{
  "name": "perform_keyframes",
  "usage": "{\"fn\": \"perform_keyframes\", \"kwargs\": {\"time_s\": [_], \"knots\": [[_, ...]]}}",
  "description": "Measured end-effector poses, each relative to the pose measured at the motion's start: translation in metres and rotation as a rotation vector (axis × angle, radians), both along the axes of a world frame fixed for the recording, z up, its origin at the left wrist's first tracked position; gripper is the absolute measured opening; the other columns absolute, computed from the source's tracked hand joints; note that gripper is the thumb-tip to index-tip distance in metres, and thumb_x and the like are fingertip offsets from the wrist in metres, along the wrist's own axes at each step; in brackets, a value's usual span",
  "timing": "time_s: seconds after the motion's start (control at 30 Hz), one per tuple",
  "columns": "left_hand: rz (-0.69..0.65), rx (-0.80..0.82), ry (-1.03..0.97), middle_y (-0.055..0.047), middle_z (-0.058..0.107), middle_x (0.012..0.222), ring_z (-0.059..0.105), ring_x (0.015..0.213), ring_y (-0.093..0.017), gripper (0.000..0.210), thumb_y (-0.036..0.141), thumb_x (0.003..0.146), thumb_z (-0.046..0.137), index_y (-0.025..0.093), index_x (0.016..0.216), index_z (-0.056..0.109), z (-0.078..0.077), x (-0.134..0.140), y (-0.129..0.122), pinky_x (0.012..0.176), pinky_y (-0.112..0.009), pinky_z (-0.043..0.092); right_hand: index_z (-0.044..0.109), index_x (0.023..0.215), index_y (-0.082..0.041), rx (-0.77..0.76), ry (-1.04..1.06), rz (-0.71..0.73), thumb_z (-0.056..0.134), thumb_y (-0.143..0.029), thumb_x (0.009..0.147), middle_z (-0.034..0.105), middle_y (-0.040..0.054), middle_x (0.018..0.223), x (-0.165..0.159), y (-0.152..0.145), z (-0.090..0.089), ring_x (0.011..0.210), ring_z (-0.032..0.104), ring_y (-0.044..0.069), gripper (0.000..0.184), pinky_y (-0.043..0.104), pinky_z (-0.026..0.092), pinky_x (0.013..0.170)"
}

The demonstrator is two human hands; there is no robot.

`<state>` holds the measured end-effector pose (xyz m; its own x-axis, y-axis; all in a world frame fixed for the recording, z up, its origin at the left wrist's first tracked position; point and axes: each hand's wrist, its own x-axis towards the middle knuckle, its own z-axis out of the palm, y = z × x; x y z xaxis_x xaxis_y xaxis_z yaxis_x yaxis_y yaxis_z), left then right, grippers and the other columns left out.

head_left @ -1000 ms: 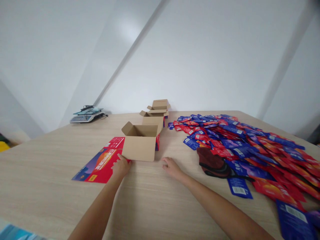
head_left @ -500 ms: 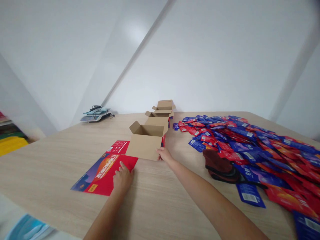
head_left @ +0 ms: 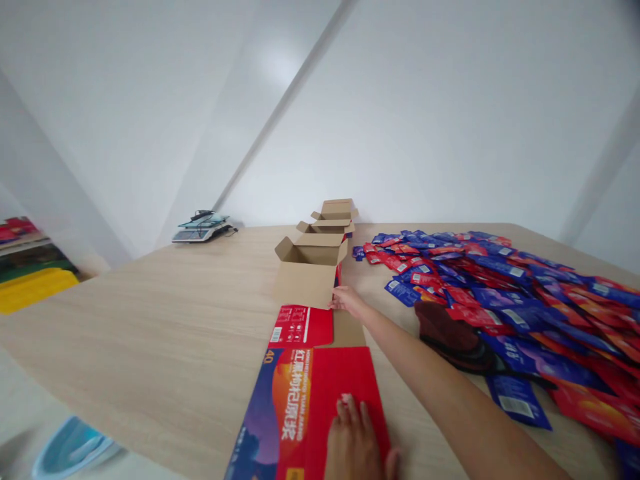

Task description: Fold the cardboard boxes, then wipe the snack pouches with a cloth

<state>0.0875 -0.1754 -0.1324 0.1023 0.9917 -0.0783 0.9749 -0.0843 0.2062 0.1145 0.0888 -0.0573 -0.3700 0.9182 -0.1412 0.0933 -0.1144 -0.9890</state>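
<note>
My left hand (head_left: 356,440) lies flat, fingers together, on a flattened red and blue printed carton (head_left: 305,393) at the table's near edge. Its far flaps reach toward an open brown cardboard box (head_left: 307,267) in the middle of the table. My right hand (head_left: 346,299) stretches forward and touches the lower right corner of that box. Two more open boxes (head_left: 331,219) stand in a row behind it.
A large pile of red and blue sachets (head_left: 505,293) covers the table's right side, with a dark red cloth item (head_left: 450,337) at its near edge. A scale (head_left: 201,227) sits at the far left. A yellow bin (head_left: 30,288) and blue basin (head_left: 70,445) are off the table.
My left hand has dragged the flat printed carton from the left of the box toward me, turning it lengthwise. My right hand reached to the box corner and pushed it farther away.
</note>
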Motion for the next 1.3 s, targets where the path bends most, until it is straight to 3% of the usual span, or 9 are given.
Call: {"fn": "perform_keyframes", "kwargs": {"time_s": [0.13,0.3,0.43,0.6,0.67,0.83,1.07,1.2,1.3], "knots": [[-0.175,0.0,-0.047,-0.028,0.025,0.141,0.019,0.132,-0.045,0.089,0.067,0.072,0.044,0.006,0.136,0.037,0.006,0.059,0.007,0.102,-0.062,0.026,0.054,0.089,-0.016,0.114,-0.138,-0.012,0.047,-0.023,0.087,0.065,0.004,0.077,0.034,-0.007,-0.005,0.062,0.065,0.013,0.01,0.024,0.052,0.059],[-0.444,0.049,-0.061,-0.027,0.025,0.141,0.014,0.133,-0.044,0.09,0.065,0.073,0.046,0.004,0.137,0.032,0.021,0.091,0.021,0.101,-0.064,0.024,0.061,0.096,-0.019,0.368,-0.397,-0.076,0.056,-0.019,0.078,0.064,0.0085,0.108,0.096,-0.019,-0.022,0.105,0.057,0.02,0.018,0.033,0.04,0.093],[-0.518,-0.024,-0.119,-0.024,0.027,0.142,0.019,0.133,-0.04,0.085,0.064,0.075,0.044,0.007,0.137,0.034,0.041,0.087,0.032,0.103,-0.06,0.024,0.059,0.113,-0.019,0.516,-0.566,-0.094,0.059,-0.026,0.077,0.054,0.011,0.126,0.139,-0.038,-0.04,0.121,0.044,0.023,0.037,0.039,0.027,0.104],[-0.561,-0.025,-0.221,-0.008,0.022,0.149,0.016,0.137,-0.026,0.069,0.057,0.083,0.037,0.023,0.142,0.026,0.057,0.04,0.057,0.111,-0.051,0.012,0.05,0.125,-0.014,0.629,-0.689,-0.179,0.042,-0.027,0.087,0.048,0.0128,0.132,0.187,-0.045,-0.056,0.125,0.039,0.02,0.04,0.038,0.025,0.105],[-0.472,0.02,-0.214,-0.006,0.022,0.149,0.016,0.138,-0.024,0.064,0.052,0.084,0.038,0.025,0.141,0.028,0.054,0.014,0.073,0.11,-0.049,0.014,0.049,0.125,-0.013,0.644,-0.721,-0.217,0.036,-0.025,0.089,0.049,0.0128,0.131,0.201,-0.041,-0.058,0.123,0.041,0.019,0.04,0.037,0.027,0.104],[0.084,0.253,-0.139,-0.019,0.039,0.139,0.029,0.131,-0.029,0.058,0.036,0.082,0.044,0.007,0.132,0.038,0.044,-0.044,0.116,0.106,-0.046,0.024,0.047,0.127,-0.011,0.626,-0.815,-0.261,0.042,-0.019,0.084,0.05,0.0144,0.129,0.202,-0.039,-0.057,0.121,0.041,0.023,0.044,0.036,0.027,0.104],[0.195,0.343,-0.377,-0.016,0.057,0.115,0.052,0.108,-0.028,0.054,0.031,0.075,0.051,0.008,0.124,0.043,0.035,-0.065,0.134,0.094,-0.042,0.039,0.043,0.125,-0.001,0.427,-0.918,-0.359,0.055,-0.025,0.076,0.05,0.0291,0.12,0.181,-0.041,-0.049,0.114,0.047,0.036,0.056,0.044,0.032,0.095],[0.336,0.368,-0.641,-0.016,0.059,0.113,0.053,0.108,-0.029,0.051,0.028,0.07,0.057,0.009,0.117,0.049,0.035,-0.066,0.138,0.093,-0.044,0.04,0.056,0.107,-0.009,0.28,-0.859,-0.378,0.056,-0.027,0.075,0.059,0.0248,0.108,0.193,-0.034,-0.045,0.103,0.056,0.034,0.036,0.041,0.039,0.086],[0.4,0.291,-1.01,-0.012,0.065,0.104,0.061,0.097,-0.026,0.042,0.027,0.067,0.062,0.014,0.107,0.056,0.04,-0.067,0.138,0.085,-0.039,0.047,0.06,0.09,-0.012,0.194,-0.739,-0.367,0.057,-0.025,0.072,0.064,0.02,0.098,0.202,-0.031,-0.044,0.099,0.059,0.032,0.022,0.038,0.042,0.082]]}}
